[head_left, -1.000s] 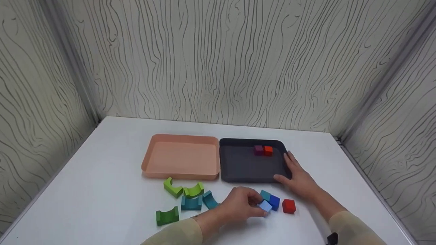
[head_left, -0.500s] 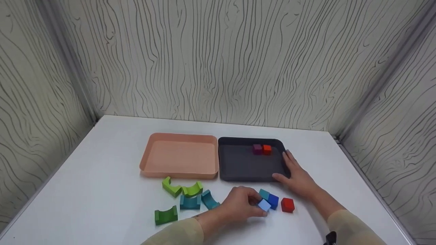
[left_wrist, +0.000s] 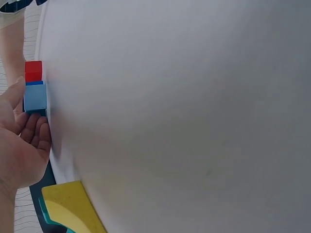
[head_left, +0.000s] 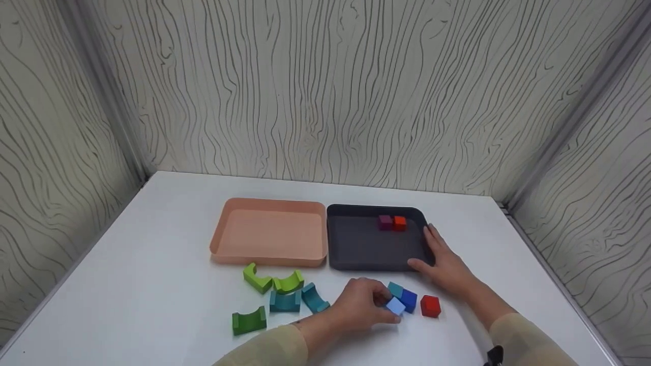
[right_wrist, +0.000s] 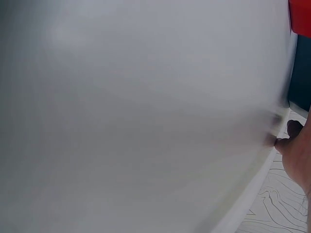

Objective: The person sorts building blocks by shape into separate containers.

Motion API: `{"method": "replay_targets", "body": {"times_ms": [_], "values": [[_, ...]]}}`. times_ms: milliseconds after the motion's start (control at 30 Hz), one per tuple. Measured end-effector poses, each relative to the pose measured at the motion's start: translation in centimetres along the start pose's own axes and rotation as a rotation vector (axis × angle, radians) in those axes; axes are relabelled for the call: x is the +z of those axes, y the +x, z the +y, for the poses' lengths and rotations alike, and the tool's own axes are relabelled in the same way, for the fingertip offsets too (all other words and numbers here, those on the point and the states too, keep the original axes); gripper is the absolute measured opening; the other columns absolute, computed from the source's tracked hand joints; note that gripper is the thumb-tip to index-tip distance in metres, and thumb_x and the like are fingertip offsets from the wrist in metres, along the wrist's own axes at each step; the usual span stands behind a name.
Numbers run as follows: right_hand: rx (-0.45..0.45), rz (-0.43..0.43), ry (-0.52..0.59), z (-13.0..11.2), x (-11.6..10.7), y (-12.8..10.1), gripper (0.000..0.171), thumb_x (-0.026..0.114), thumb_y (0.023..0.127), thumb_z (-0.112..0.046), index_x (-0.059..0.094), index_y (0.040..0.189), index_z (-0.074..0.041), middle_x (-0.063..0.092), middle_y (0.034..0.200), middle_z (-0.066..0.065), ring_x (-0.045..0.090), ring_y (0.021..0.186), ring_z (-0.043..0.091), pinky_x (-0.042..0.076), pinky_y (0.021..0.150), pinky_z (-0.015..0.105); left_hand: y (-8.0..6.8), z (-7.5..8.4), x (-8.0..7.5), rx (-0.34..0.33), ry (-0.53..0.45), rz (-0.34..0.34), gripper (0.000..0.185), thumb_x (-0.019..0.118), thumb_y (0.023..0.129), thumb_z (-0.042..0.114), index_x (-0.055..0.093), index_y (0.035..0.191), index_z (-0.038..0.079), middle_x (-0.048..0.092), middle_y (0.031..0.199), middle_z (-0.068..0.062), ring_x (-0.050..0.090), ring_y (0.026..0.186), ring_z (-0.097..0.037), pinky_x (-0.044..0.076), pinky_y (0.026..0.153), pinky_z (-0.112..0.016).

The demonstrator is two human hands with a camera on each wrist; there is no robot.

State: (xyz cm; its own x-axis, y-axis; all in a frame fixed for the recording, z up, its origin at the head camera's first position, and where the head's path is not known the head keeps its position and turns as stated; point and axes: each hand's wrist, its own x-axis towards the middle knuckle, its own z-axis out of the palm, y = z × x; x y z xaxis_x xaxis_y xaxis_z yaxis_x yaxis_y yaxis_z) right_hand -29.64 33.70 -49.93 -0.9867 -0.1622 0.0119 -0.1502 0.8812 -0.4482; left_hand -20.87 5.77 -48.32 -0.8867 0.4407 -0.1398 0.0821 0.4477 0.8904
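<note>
My left hand [head_left: 357,305] pinches a light blue cube [head_left: 395,306] between thumb and fingers, low over the white table. That cube [left_wrist: 35,98] also shows at the fingertips in the left wrist view. Close beside it are a teal cube [head_left: 395,290] and a dark blue cube [head_left: 409,300]. A red cube [head_left: 431,306] stands apart on their right. My right hand [head_left: 447,269] rests with fingers spread against the right side of the dark tray [head_left: 356,249]. A purple cube [head_left: 385,222] and an orange-red cube [head_left: 399,223] sit inside that tray, side by side.
A salmon-pink tray [head_left: 272,236] adjoins the dark one on its left. In front lie lime green [head_left: 288,282], teal [head_left: 285,302] and dark green [head_left: 249,321] arch blocks. A yellow-looking curved block [left_wrist: 73,206] shows in the left wrist view. Wood-patterned panels [head_left: 305,91] enclose the table.
</note>
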Motion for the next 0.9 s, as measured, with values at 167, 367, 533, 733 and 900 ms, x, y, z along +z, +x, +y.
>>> {"method": "replay_targets", "body": {"times_ms": [167, 367, 533, 733, 900], "values": [[0.018, -0.003, 0.016, -0.09, -0.04, -0.13, 0.119, 0.064, 0.094, -0.073, -0.003, 0.171, -0.011, 0.0, 0.177, 0.02, 0.009, 0.159, 0.05, 0.016, 0.122, 0.068, 0.01, 0.04, -0.04, -0.005, 0.007, 0.006, 0.023, 0.095, 0.082, 0.023, 0.081, 0.101, 0.021, 0.066, 0.088, 0.011, 0.057, 0.083, -0.009, 0.054, 0.08, -0.025], [0.059, -0.028, 0.051, -0.24, -0.06, -0.23, 0.124, 0.063, 0.093, -0.075, -0.01, 0.169, -0.008, 0.0, 0.176, 0.024, 0.009, 0.159, 0.051, 0.015, 0.123, 0.067, -0.05, 0.24, -0.04, -0.025, -0.003, 0.005, 0.023, 0.095, 0.082, 0.024, 0.081, 0.101, 0.021, 0.065, 0.09, 0.011, 0.057, 0.085, -0.01, 0.054, 0.082, -0.026], [0.062, -0.029, 0.065, -0.15, -0.02, -0.23, 0.124, 0.064, 0.094, -0.073, -0.008, 0.169, -0.007, 0.002, 0.176, 0.025, 0.01, 0.159, 0.051, 0.016, 0.123, 0.067, -0.01, 0.11, 0.02, -0.007, 0.005, 0.006, 0.024, 0.094, 0.083, 0.024, 0.081, 0.102, 0.021, 0.065, 0.09, 0.011, 0.056, 0.085, -0.009, 0.054, 0.082, -0.025], [0.029, -0.009, 0.05, 0.18, 0.0, -0.05, 0.123, 0.064, 0.095, -0.072, -0.004, 0.169, -0.001, 0.005, 0.175, 0.026, 0.015, 0.158, 0.051, 0.018, 0.124, 0.065, 0.13, -0.15, -0.06, 0.059, 0.025, 0.02, 0.024, 0.095, 0.082, 0.024, 0.082, 0.102, 0.018, 0.066, 0.087, 0.011, 0.056, 0.082, -0.006, 0.052, 0.079, -0.022], [0.036, -0.017, 0.049, 0.22, -0.1, -0.03, 0.123, 0.063, 0.094, -0.073, -0.005, 0.169, -0.002, 0.004, 0.175, 0.026, 0.014, 0.158, 0.051, 0.017, 0.124, 0.066, 0.22, -0.07, -0.06, 0.047, 0.031, 0.017, 0.022, 0.093, 0.084, 0.024, 0.082, 0.102, 0.019, 0.066, 0.087, 0.011, 0.055, 0.083, -0.006, 0.052, 0.08, -0.024]]}}
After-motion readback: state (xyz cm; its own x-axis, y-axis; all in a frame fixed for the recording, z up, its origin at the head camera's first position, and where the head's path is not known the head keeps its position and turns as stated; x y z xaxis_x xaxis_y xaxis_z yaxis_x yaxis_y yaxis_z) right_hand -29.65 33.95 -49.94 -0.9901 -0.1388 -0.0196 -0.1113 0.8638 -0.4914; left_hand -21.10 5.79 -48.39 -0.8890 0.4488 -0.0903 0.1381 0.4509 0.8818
